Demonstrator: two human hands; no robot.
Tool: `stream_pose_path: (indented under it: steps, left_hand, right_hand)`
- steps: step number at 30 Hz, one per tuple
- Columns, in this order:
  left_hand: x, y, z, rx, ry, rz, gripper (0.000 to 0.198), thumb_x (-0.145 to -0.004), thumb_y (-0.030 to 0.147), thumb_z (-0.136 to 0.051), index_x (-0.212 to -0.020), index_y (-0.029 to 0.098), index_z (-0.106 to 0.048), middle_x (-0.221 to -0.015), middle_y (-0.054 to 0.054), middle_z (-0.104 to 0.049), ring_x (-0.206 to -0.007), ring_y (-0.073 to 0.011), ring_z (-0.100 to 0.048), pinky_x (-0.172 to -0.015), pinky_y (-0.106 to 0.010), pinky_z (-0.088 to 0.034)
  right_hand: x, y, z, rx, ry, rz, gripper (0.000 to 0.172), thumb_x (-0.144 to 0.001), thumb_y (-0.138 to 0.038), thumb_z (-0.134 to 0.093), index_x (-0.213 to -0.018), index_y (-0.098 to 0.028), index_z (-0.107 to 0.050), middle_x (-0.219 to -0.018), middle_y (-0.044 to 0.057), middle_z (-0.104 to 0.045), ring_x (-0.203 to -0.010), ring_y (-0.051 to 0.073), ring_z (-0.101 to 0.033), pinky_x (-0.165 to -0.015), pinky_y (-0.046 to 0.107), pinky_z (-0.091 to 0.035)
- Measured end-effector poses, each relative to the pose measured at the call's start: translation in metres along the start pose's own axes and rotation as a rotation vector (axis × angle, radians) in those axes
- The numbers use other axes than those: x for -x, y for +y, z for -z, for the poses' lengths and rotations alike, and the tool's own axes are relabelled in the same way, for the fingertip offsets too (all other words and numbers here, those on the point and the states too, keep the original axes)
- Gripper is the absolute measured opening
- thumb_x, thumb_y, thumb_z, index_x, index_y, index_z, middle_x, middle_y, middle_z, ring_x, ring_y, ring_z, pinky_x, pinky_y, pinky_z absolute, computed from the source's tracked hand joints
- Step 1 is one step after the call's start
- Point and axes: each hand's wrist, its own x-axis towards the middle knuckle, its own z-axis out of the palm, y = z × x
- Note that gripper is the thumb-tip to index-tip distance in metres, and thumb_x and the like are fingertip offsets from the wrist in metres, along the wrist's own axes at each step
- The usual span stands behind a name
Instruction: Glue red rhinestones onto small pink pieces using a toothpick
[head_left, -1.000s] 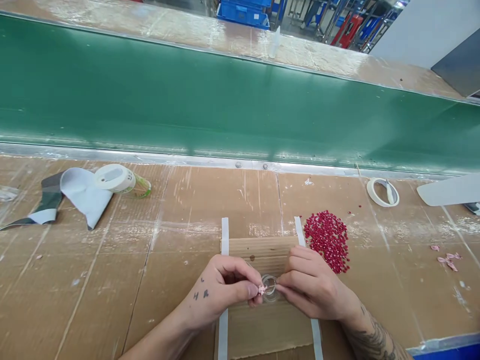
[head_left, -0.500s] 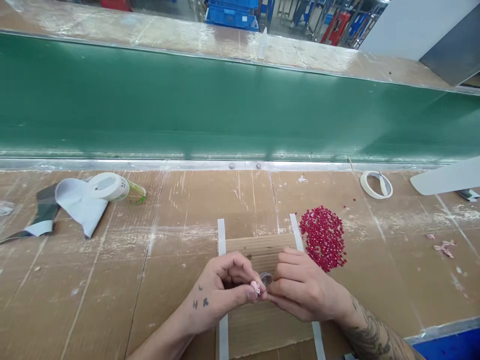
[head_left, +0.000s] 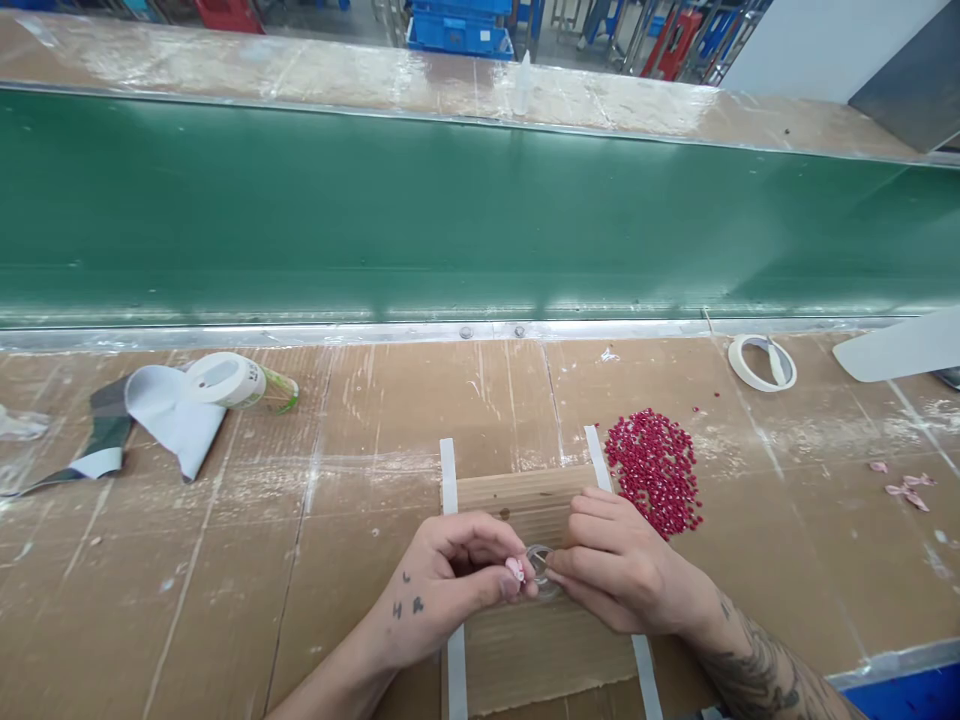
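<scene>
Two white tape strips [head_left: 448, 478] cross a corrugated cardboard pad [head_left: 547, 655] on the brown cardboard-covered worktop [head_left: 187, 560]. Above the pad, the left hand [head_left: 450, 590] has its fingers clamped on a small pink piece [head_left: 514, 569]. The right hand [head_left: 630, 570] has its fingers clamped on a clear round plastic ring [head_left: 541, 570], just beside the pink piece. A heap of crimson beads [head_left: 654, 472] lies near the pad.

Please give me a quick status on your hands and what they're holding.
Left hand pinching pink piece; right hand holding clear ring. Red beads beside right hand.
</scene>
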Motion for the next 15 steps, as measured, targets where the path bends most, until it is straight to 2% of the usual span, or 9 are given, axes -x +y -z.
stream_pose_path:
  steps: [6,15]
  left_hand:
    - [-0.0004,-0.0010,-0.0001,-0.025,-0.004,-0.009,0.003,-0.087,0.020,-0.079,-0.086,0.018,-0.080,-0.081,-0.006,-0.079,-0.072,-0.0095,-0.071,-0.069,-0.016,-0.055]
    - [-0.0029,0.0016,-0.0024,-0.381,0.073,-0.275,0.010,-0.082,0.009,-0.074,-0.080,0.017,-0.078,-0.075,-0.004,-0.074,-0.070,-0.0122,-0.064,-0.066,-0.020,-0.051]
  right_hand:
    - [-0.0005,0.0004,-0.0008,-0.002,-0.019,0.027,0.029,-0.101,-0.014,-0.048,-0.076,-0.015,-0.063,-0.065,-0.002,-0.048,-0.065,0.014,-0.038,-0.062,0.032,-0.029]
    - [-0.0069,-0.0041,-0.0011,0.092,-0.006,0.003,0.033,-0.101,-0.013,-0.044,-0.072,-0.015,-0.059,-0.066,-0.001,-0.045,-0.064,0.014,-0.034,-0.062,0.030,-0.029]
